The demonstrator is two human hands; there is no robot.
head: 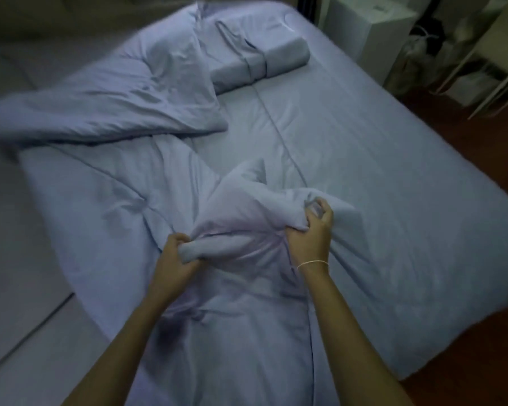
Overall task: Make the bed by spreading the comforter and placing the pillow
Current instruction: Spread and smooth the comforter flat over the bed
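A pale blue comforter [123, 112] lies crumpled over the left half of the bed [393, 186], with one bunched part running down the middle toward me. My left hand [176, 253] is closed around a rolled fold of that bunched part. My right hand [311, 230] grips another fold of the same cloth a little higher and to the right. A pale blue pillow [276, 57] lies at the head of the bed, far centre, with a twisted strip of cloth draped over it. The right half of the sheet is bare.
White boxes [373, 22] and a white rack [487, 68] stand at the far right beside the bed. Dark wooden floor [467, 136] runs along the right side. A pale floor surface [18, 273] lies to the left.
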